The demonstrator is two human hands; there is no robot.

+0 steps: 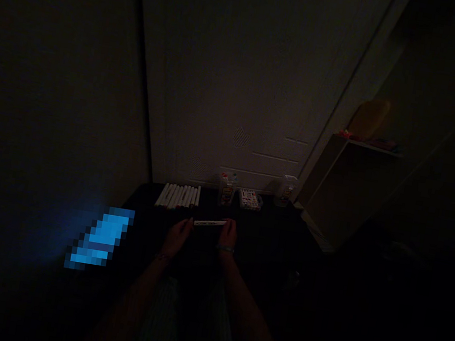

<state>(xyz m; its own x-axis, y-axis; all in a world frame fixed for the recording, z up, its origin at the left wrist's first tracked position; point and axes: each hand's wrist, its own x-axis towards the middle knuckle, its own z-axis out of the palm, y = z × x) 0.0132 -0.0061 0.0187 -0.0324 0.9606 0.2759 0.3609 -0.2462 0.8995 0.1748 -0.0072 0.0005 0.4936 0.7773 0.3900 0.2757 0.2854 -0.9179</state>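
A white marker [209, 223] with dark print on its barrel lies level between my two hands. My left hand [178, 236] pinches its left end, and my right hand [228, 236] is closed on its right end. Beyond my left hand, several white markers [180, 195] lie side by side in a row on the dark table [260, 239]. A clear plastic container [226, 190] with a few markers in it stands past my right hand. The dim light hides the fine detail of my fingers.
Right of that container sits a box of markers [250, 199] seen end-on. A second clear container [286, 191] stands at the table's back right. Behind rises a pale wall [241, 80]. A blurred blue screen [102, 240] glows at left; a cabinet [338, 182] stands at right.
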